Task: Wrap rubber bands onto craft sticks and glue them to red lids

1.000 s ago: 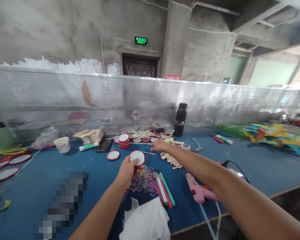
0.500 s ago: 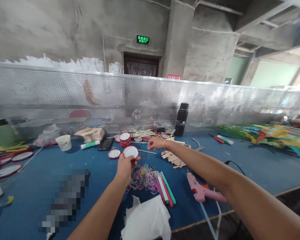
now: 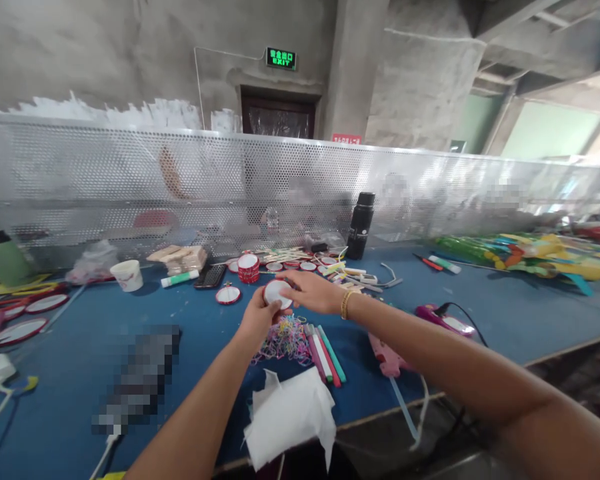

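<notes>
My left hand [image 3: 258, 316] is closed round a small round red-rimmed white disc [image 3: 276, 292], held above the blue table [image 3: 505, 307]. My right hand [image 3: 314, 291] is right beside the disc, fingers pinched against its right edge; what it pinches is too small to make out. A gold bracelet sits on that wrist. Just below the hands lies a heap of coloured rubber bands [image 3: 284, 338]. Several glue sticks [image 3: 325, 353] lie to its right.
More red-rimmed discs [image 3: 228, 294] and a stack of them [image 3: 248, 267] lie further back, with wooden sticks, a black bottle [image 3: 359, 225], a phone [image 3: 210, 276], a white cup [image 3: 128, 274]. A pink glue gun [image 3: 389, 360], white tissue [image 3: 290, 413] near the front edge. A perforated metal screen [image 3: 130, 180] runs behind.
My right hand has drawn back from the wooden sticks to the disc in my left hand. The view has tilted slightly down.
</notes>
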Demonstrator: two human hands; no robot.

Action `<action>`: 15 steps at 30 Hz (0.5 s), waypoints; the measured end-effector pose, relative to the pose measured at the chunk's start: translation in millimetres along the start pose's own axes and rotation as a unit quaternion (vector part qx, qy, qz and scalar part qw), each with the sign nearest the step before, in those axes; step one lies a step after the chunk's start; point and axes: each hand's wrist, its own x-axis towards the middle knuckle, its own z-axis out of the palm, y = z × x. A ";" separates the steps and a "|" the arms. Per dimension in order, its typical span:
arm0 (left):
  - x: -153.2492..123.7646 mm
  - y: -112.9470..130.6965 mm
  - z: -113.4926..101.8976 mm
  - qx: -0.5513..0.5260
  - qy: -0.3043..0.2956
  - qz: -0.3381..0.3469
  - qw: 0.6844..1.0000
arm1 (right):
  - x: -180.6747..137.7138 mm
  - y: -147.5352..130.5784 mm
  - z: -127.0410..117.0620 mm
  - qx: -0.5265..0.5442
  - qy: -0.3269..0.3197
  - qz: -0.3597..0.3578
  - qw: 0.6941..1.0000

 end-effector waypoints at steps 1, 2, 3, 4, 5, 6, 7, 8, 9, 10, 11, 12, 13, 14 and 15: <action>-1.4 -0.7 1.5 0.008 -0.018 -0.001 1.000 | -14.1 -5.9 2.9 -0.009 0.018 -0.012 1.000; -3.2 -1.3 3.1 0.016 -0.036 -0.002 0.999 | -28.0 -11.2 6.5 -0.025 0.043 -0.024 0.998; -5.3 -1.6 4.7 0.024 -0.052 -0.003 0.998 | -41.0 -16.0 10.6 -0.072 0.075 -0.047 0.993; -7.7 -1.8 6.2 0.032 -0.068 -0.003 0.997 | -52.6 -20.4 15.3 -0.106 0.097 -0.056 0.988; -10.1 -1.7 7.6 0.039 -0.082 -0.003 0.996 | -62.3 -24.5 20.2 -0.124 0.111 -0.056 0.985; -12.5 -1.5 8.7 0.046 -0.093 -0.003 0.995 | -69.9 -28.5 25.4 -0.133 0.119 -0.047 0.983; -14.4 -1.4 9.5 0.052 -0.101 -0.001 0.994 | -75.3 -32.4 30.7 -0.134 0.125 -0.029 0.983; -15.9 -1.3 9.9 0.057 -0.106 0.001 0.993 | -78.5 -36.3 35.8 -0.130 0.131 -0.004 0.983; -16.7 -1.6 9.8 0.061 -0.108 0.003 0.992 | -79.9 -40.0 40.6 -0.125 0.131 0.021 0.983; -16.8 -2.2 9.3 0.066 -0.108 0.005 0.992 | -79.9 -43.5 44.9 -0.119 0.130 0.040 0.984; -16.3 -3.0 8.5 0.071 -0.106 0.009 0.992 | -78.9 -46.7 48.7 -0.113 0.128 0.055 0.984; -15.3 -4.1 7.4 0.077 -0.103 0.013 0.992 | -77.3 -49.4 52.0 -0.109 0.125 0.064 0.984; -14.1 -5.3 6.2 0.084 -0.100 0.020 0.991 | -75.6 -51.4 54.8 -0.105 0.124 0.069 0.984; -12.8 -6.5 5.0 0.092 -0.096 0.028 0.991 | -73.9 -52.6 57.2 -0.100 0.122 0.071 0.985; -11.7 -7.4 3.8 0.101 -0.092 0.039 0.990 | -72.4 -52.8 59.3 -0.094 0.123 0.071 0.985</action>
